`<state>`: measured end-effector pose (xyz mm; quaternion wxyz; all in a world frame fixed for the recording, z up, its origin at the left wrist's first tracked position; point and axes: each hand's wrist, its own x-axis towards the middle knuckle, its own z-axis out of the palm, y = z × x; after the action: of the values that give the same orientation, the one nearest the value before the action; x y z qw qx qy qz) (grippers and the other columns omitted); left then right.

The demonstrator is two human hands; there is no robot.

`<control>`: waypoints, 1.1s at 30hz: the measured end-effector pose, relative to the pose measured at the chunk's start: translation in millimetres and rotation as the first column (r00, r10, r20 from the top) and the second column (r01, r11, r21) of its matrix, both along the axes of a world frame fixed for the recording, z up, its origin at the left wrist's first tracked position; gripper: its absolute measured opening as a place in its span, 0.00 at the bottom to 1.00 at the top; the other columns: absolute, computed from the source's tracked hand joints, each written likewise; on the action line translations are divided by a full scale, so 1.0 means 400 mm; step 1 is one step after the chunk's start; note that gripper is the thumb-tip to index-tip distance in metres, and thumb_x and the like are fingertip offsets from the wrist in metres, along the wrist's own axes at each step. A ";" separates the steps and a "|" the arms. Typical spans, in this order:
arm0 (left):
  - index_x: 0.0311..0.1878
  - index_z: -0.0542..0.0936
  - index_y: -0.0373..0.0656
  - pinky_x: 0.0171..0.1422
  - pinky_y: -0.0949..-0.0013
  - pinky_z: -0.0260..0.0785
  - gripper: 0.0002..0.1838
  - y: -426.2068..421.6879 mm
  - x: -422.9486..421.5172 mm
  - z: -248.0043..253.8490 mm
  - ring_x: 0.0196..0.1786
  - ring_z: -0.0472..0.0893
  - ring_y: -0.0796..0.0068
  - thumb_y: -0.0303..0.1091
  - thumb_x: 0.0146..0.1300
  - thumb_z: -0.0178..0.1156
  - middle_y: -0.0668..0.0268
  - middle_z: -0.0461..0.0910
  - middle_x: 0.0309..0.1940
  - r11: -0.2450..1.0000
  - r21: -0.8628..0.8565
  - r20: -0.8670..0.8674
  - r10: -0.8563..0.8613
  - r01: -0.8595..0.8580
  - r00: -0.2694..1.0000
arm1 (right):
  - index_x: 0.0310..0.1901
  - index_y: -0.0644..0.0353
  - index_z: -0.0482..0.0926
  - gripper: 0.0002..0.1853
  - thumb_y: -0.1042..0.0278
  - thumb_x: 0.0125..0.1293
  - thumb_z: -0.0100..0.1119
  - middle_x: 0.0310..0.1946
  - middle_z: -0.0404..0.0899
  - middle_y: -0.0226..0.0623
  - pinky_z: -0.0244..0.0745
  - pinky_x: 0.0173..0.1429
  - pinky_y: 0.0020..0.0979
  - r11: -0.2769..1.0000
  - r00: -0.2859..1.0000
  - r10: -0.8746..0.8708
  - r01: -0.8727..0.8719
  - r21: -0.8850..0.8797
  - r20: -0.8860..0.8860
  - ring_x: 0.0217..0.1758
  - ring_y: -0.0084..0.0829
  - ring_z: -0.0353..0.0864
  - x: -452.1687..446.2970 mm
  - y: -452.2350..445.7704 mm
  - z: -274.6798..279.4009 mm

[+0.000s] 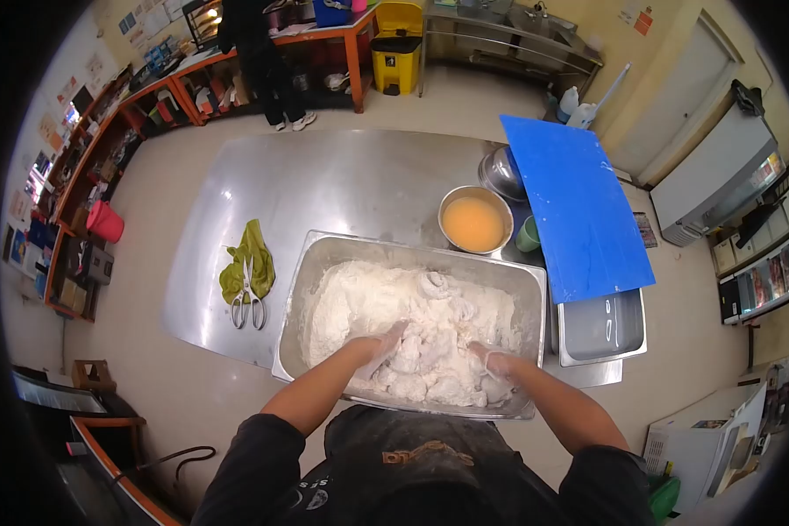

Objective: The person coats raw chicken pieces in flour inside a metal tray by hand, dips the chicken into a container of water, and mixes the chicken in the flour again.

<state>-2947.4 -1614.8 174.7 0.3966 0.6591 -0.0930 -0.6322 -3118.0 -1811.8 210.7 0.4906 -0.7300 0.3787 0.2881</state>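
A deep metal pan [291,326] full of white flour [337,302] stands in front of me at the table's near edge. Several lumpy flour-coated pieces, which look like raw meat [409,352], lie mostly along its near side and middle. My left hand [382,351], in a clear floury glove, is sunk partly in the flour left of these pieces, fingers apart and touching them. On the other side, my right hand [493,361], gloved too, rests open against the pieces, its fingertips partly covered by flour. Neither hand clearly grips anything.
Scissors [248,298] lie on a green cloth [256,250] on the steel table [351,175]. A bowl of orange-yellow liquid [475,221], a metal bowl [502,173], a green cup [528,235], a blue board [579,206] and another metal pan [601,337] are right. A person [267,66] stands beyond.
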 end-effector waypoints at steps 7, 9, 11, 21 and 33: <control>0.68 0.62 0.44 0.69 0.66 0.59 0.30 -0.104 -0.073 0.151 0.67 0.68 0.68 0.52 0.70 0.42 0.61 0.69 0.64 0.979 -0.078 -0.372 0.146 -0.187 0.917 | 0.65 0.64 0.63 0.35 0.44 0.66 0.46 0.63 0.67 0.44 0.66 0.65 0.44 0.528 0.775 -0.632 0.416 0.740 0.015 0.65 0.38 0.68 -0.047 0.013 -0.078; 0.66 0.66 0.44 0.67 0.67 0.61 0.27 -0.077 -0.086 0.117 0.65 0.69 0.70 0.50 0.70 0.45 0.61 0.72 0.61 0.976 -0.091 -0.300 0.163 -0.198 0.940 | 0.66 0.63 0.62 0.33 0.50 0.64 0.49 0.63 0.66 0.42 0.68 0.64 0.41 0.664 0.724 -0.631 0.319 0.676 0.278 0.64 0.34 0.69 -0.102 -0.004 -0.140; 0.66 0.66 0.45 0.66 0.69 0.62 0.26 -0.038 -0.059 0.085 0.64 0.70 0.73 0.46 0.69 0.49 0.63 0.72 0.61 0.928 -0.157 0.437 -0.241 0.337 0.867 | 0.66 0.63 0.62 0.33 0.51 0.64 0.50 0.62 0.68 0.42 0.68 0.63 0.40 0.737 0.717 -0.598 0.318 0.597 0.357 0.61 0.35 0.71 -0.133 -0.005 -0.056; 0.68 0.65 0.53 0.75 0.61 0.47 0.30 -0.084 0.089 0.099 0.71 0.60 0.55 0.57 0.69 0.34 0.56 0.58 0.71 0.906 0.363 0.745 -0.142 -0.217 0.652 | 0.56 0.61 0.72 0.25 0.52 0.70 0.35 0.53 0.75 0.50 0.67 0.62 0.39 0.857 0.977 0.041 0.075 -0.510 0.212 0.59 0.45 0.72 0.078 -0.096 0.087; 0.73 0.55 0.49 0.75 0.58 0.47 0.36 -0.170 0.061 0.167 0.73 0.56 0.55 0.59 0.67 0.41 0.54 0.55 0.72 0.970 -0.209 -0.019 0.119 -0.120 0.993 | 0.65 0.61 0.63 0.30 0.46 0.72 0.35 0.62 0.67 0.55 0.64 0.65 0.37 0.856 0.844 -0.480 0.390 0.340 0.241 0.63 0.41 0.69 0.216 -0.098 -0.077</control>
<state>-2922.8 -1682.9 241.5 0.5017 0.6160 -0.1181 -0.5957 -3031.7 -1850.8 179.8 0.6953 -0.5841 0.4074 0.0972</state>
